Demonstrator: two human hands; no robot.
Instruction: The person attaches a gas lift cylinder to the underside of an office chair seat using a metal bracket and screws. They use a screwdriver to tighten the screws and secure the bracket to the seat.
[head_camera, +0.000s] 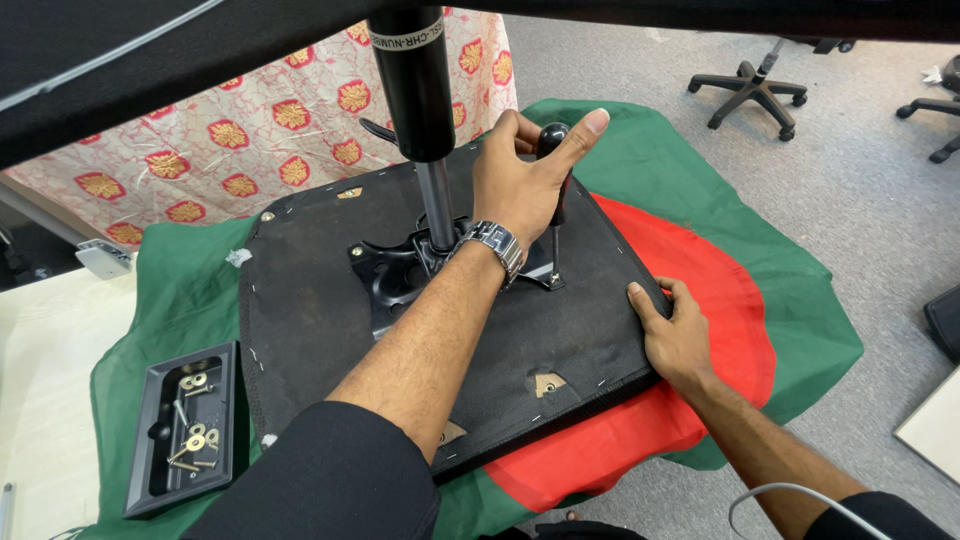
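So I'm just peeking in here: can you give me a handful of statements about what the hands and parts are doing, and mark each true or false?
1. The left hand grips a black-handled screwdriver standing upright over the metal bracket. True.
2. The right hand is lifted clear of everything. False: it rests on the edge of the upturned black seat base.
3. The small black tray holds screws and washers. True.
4. The seat base lies on a plain blue cloth. False: the cloth is green with a red circle.
5. A wristwatch is on the left wrist. True.
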